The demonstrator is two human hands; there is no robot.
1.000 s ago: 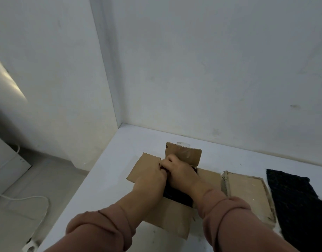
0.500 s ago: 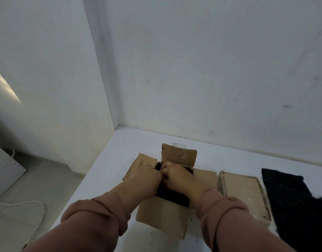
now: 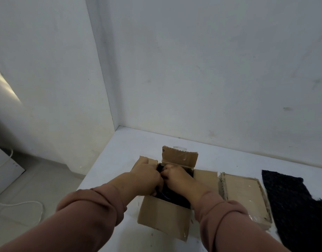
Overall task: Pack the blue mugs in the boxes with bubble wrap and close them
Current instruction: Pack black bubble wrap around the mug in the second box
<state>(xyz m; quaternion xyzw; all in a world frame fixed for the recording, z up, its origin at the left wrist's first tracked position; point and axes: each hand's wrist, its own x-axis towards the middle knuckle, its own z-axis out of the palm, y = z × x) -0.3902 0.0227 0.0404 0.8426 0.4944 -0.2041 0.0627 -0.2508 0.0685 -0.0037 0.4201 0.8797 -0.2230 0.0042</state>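
An open brown cardboard box [image 3: 164, 219] is seen in the middle of the white table [image 3: 120, 160], with its flaps spread outwards. Both hands are put into its opening from above. The left hand [image 3: 147, 176] and the right hand [image 3: 176, 177] meet, touching each other, over the far part of the opening. The fingers of both are curled down into a dark wrapping [image 3: 174, 197] that fills the box, so the wrapping is judged to be gripped by both hands, though the fingertips are hidden. The blue mug itself is not visible. It is presumed to lie inside the wrapping, directly below the hands and equally near to each. The long side of the opening runs from the person towards the wall. The far flap [image 3: 180, 158] stands upright just behind the hands, so it can be reached first when the closing is begun. A second, closed cardboard box [image 3: 244, 195] and a black bubble wrap sheet [image 3: 293, 206] are lying to the right.
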